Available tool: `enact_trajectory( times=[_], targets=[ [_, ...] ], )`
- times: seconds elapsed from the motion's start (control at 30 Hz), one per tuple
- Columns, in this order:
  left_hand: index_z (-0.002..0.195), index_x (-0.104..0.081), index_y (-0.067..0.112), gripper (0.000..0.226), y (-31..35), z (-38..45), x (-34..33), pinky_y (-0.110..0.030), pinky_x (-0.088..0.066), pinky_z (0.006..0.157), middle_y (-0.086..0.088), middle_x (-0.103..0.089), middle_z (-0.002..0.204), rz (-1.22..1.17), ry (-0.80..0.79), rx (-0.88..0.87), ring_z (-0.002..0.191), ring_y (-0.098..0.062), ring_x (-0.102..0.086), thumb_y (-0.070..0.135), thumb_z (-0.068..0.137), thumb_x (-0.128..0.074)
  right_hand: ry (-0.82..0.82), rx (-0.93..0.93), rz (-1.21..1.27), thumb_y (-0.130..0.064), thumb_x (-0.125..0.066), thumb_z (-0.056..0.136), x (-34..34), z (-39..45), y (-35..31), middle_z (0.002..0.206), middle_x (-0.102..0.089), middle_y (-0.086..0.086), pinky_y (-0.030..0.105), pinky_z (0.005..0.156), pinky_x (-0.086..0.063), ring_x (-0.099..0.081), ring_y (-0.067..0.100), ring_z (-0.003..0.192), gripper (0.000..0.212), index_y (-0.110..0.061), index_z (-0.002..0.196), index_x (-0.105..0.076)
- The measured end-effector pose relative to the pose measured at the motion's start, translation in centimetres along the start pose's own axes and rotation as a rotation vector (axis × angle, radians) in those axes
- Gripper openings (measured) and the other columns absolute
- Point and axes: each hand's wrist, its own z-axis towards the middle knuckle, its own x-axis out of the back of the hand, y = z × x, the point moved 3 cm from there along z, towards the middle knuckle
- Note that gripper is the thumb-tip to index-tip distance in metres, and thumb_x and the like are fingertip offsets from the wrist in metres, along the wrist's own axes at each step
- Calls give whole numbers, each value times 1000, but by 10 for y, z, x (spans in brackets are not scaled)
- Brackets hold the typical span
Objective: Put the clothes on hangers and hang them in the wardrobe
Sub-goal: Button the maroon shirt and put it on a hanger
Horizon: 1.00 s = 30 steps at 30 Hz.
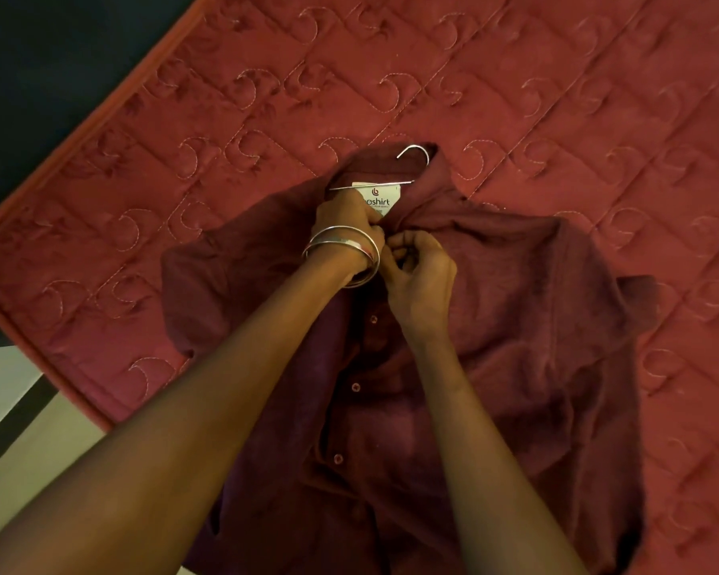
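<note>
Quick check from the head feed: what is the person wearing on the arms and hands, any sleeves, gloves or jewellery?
Both forearms are bare, with no sleeves in view and no gloves on either hand. The left hand has a stack of thin silver-coloured metal bangles round its wrist; they look plain and shiny. The right hand and its wrist carry nothing: no watch, band or ring shows.
</note>
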Motion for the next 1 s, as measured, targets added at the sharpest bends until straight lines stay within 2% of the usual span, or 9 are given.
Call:
enact_trajectory(
  times=[0.17,0.33,0.43,0.53,0.63,0.7,0.87,0.93,1.0],
  targets=[
    [125,-58,13,42,-6,1,-6,-17,-37,91,-7,-58,130,-126,17,64,118,-22,-55,8,83,-62,-71,-58,232,-9,-71,77,0,2,6,68,-59,3,34,55,-44,-48,14,58,16,-23,77,-63],
    [123,-54,10,38,-2,-3,-12,-38,-48,94,-16,-62,116,-369,2,124,105,-33,-62,1,86,-53,-139,-189,582,2,-69,81,2,1,1,71,-64,1,27,64,-46,-53,17,68,14,-12,81,-65],
    [123,-53,7,35,-2,-5,-13,-28,-46,87,-10,-60,107,-393,-34,98,100,-28,-60,-2,89,-48,-188,-224,593,5,-67,82,5,4,-2,69,-66,2,26,62,-46,-54,18,66,9,-4,79,-66],
    [118,-52,3,33,-3,-6,-13,-22,-43,73,3,-50,74,-338,-59,19,75,-18,-52,-6,86,-48,-214,-316,533,6,-59,86,5,6,-7,58,-62,-6,19,54,-42,-52,6,57,20,-7,71,-63],
    [113,-53,4,34,-5,-5,-14,-36,-47,86,7,-45,66,-298,-51,-17,76,-20,-49,-6,81,-50,-270,-336,453,5,-55,89,6,7,-10,54,-56,-9,11,48,-37,-47,-4,50,24,-10,71,-59],
    [114,-53,6,34,-4,-4,-15,-36,-45,89,8,-44,66,-284,-74,-1,79,-19,-48,-5,82,-52,-282,-309,434,5,-56,90,9,8,-11,59,-55,-5,13,50,-36,-46,-2,53,24,-11,72,-57],
    [123,-45,12,31,0,-2,-15,-28,-38,92,9,-49,81,-197,-184,-74,90,-15,-49,5,93,-49,-119,-198,373,2,-59,88,9,3,-4,69,-59,1,25,60,-42,-51,9,66,18,-11,76,-59],
    [127,-43,14,35,-3,-1,-12,-30,-43,85,-1,-53,93,-185,-228,-149,83,-16,-52,8,94,-52,-5,-240,494,1,-57,91,8,-4,-3,69,-60,-4,18,58,-42,-51,4,63,18,-12,79,-62],
    [126,-44,18,37,-8,0,-13,-34,-45,79,0,-54,83,-156,-237,-207,70,-16,-51,5,91,-52,62,-297,567,-1,-55,94,4,-4,-4,65,-60,-8,17,53,-40,-49,2,59,23,-15,78,-64]
  ],
)
